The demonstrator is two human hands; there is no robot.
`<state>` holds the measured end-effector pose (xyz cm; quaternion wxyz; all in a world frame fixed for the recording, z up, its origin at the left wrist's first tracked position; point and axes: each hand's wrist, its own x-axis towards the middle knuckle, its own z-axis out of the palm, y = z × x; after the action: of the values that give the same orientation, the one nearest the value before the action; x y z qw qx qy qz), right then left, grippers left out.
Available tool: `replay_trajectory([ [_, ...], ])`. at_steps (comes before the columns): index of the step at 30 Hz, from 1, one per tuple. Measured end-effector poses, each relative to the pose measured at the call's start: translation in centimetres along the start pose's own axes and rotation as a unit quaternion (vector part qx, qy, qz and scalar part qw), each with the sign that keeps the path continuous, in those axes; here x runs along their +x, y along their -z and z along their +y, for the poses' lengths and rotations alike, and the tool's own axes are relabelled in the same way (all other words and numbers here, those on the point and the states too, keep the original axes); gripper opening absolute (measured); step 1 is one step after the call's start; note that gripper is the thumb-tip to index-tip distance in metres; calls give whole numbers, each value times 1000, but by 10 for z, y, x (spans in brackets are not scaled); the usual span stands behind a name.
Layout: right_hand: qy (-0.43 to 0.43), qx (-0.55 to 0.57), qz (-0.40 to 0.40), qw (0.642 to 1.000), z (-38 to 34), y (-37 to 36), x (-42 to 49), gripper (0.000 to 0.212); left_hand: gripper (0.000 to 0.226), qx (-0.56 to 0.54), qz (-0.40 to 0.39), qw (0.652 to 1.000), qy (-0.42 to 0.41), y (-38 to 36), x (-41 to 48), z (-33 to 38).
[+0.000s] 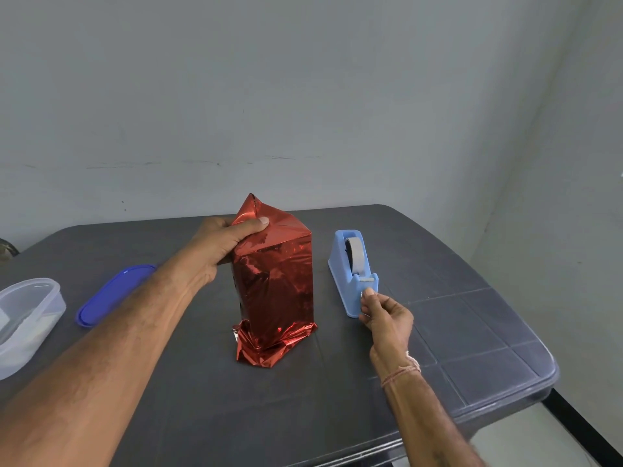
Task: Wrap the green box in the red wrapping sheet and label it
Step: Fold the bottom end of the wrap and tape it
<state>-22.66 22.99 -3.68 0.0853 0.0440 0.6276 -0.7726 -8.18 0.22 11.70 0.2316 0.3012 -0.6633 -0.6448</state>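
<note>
The box stands upright in the middle of the table, fully covered by the shiny red wrapping sheet [276, 284]; no green shows. The sheet's bottom end is crumpled on the table and a folded flap sticks up at the top. My left hand [222, 244] grips the top left of the wrapped box, thumb pressing the folded flap down. To the right stands a light blue tape dispenser [350, 274] holding a grey tape roll. My right hand [381, 311] pinches the tape end at the dispenser's near cutter.
A dark blue oval lid [114, 294] lies left of the box. A clear plastic container [27, 321] sits at the far left edge. The dark grey table [472, 348] ends close on the right, and a pale wall rises behind it.
</note>
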Motion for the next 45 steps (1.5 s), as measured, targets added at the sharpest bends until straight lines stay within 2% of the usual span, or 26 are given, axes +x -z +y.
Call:
replay_trajectory([
  [3, -23, -7, 4, 1000, -1, 3, -2, 20, 47, 3, 0, 1000, 2, -1, -3, 1],
  [8, -29, 2, -74, 997, -7, 18, -21, 20, 43, 4, 4, 1000, -2, -1, -6, 3],
  [11, 51, -57, -145, 986, -28, 18, -40, 23, 35, -1, 5, 1000, -7, -1, -6, 2],
  [13, 134, -100, -230, 959, -63, 8, -49, 26, 32, -1, 9, 1000, -9, -1, -6, 2],
  [15, 206, -166, -319, 910, -109, -9, -52, 28, 31, -1, 9, 1000, -2, -1, -5, 2],
  [17, 271, -264, -377, 845, -152, -31, -46, 25, 35, 0, 9, 1000, 0, -1, -4, 1],
  [21, 366, -470, -454, 663, -211, -82, -35, 22, 38, -7, 16, 1000, -2, -1, -2, 0],
  [24, 361, -569, -500, 544, -232, -117, -31, 29, 46, -8, 13, 1000, -4, -1, -1, -2],
  [27, 348, -633, -512, 464, -239, -144, -31, 33, 42, -5, 7, 1000, -3, -1, -2, -1],
  [30, 337, -673, -514, 412, -240, -161, -32, 26, 31, -5, -1, 1000, -2, -2, -5, 1],
  [32, 331, -684, -520, 391, -239, -168, -32, 22, 32, -13, -3, 1000, -4, -2, -5, 2],
  [37, 330, -686, -523, 383, -232, -178, -28, 26, 34, -11, -5, 1000, -6, -2, -7, 3],
  [40, 338, -694, -519, 367, -227, -178, -26, 24, 26, -19, -5, 1000, -8, -3, -8, 5],
  [45, 344, -684, -524, 374, -222, -178, -22, 18, 21, -25, -4, 1000, -8, -3, -12, 7],
])
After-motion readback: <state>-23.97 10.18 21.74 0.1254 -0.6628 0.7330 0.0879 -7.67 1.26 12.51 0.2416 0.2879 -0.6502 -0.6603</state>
